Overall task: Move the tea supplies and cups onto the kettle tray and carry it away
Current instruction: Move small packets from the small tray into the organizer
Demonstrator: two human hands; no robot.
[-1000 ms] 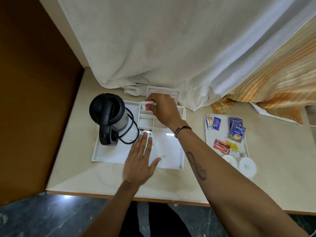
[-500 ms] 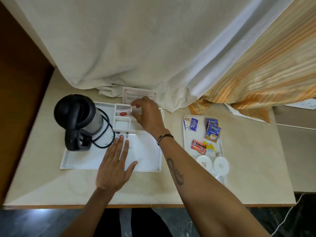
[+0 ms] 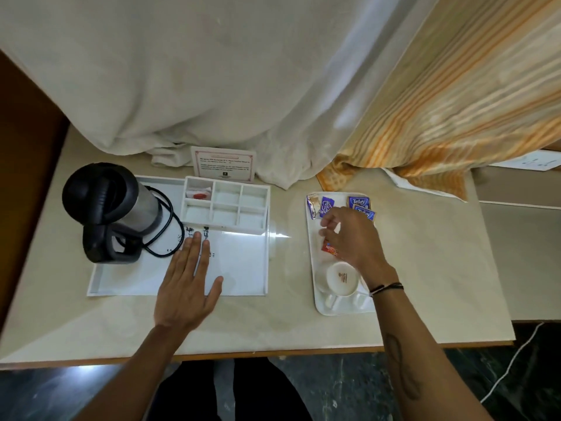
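**Hands split between 2 trays, sachets next in line**

Both hands were over the table (image 3: 425,268). The left hand (image 3: 186,287) lay flat with fingers spread, palm pressed on the bare floor of the kettle tray (image 3: 243,268), apparently steadying it. The right hand (image 3: 352,235) hovered over the small white tray (image 3: 318,302), fingers curled loosely toward the sachets; whether it already pinched one could not be told, since the palm hid the fingertips' work.

The supplies lay well apart from the left hand and directly under or beside the right one. 2 blue Tetley packets (image 3: 359,205) sat just beyond the knuckles, a purple sachet (image 3: 326,205) and a brown one (image 3: 312,205) to their left, and a red coffee sachet (image 3: 331,249) partly under the palm. An upturned cup (image 3: 337,278) rested near the wrist (a second seemed hidden behind the forearm). On the kettle tray stood the kettle (image 3: 112,208) with its coiled cord (image 3: 165,235), and the divided organiser (image 3: 226,205) held 1 red-marked item (image 3: 198,195) in its far-left compartment.

The sachets looked light, thin and slippery, best pinched by an edge or gathered several at once. The cups appeared ceramic, so fragile; gripping each by the handle or around the body would suit.
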